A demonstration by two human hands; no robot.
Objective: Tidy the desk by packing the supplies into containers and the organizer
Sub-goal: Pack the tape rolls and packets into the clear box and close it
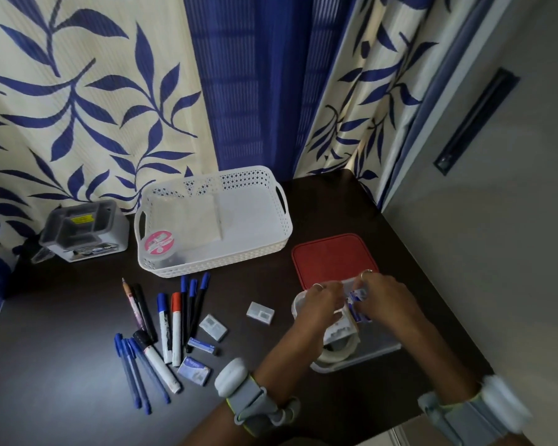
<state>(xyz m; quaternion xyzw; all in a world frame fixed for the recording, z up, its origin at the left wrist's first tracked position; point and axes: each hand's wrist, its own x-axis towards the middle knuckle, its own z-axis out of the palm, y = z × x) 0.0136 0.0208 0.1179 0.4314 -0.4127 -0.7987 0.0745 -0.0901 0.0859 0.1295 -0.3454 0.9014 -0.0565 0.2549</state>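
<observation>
Both hands work over a clear plastic container (351,362) at the desk's right. My left hand (322,304) rests fingers-down on small white items inside it. My right hand (384,299) pinches a small blue-and-white box (356,299) above the container. The container's red lid (331,260) lies flat just behind. Left of the hands lie loose supplies: blue pens (132,368), whiteboard markers (169,329), a pencil (131,300), small clear cases (260,312) and blue staple boxes (194,370).
A white lattice basket (281,233) at the back centre holds a round pink-lidded tub (159,242) and a clear pouch. A grey desk organizer (84,231) stands at the back left. Curtains hang behind; the desk's right edge meets a wall.
</observation>
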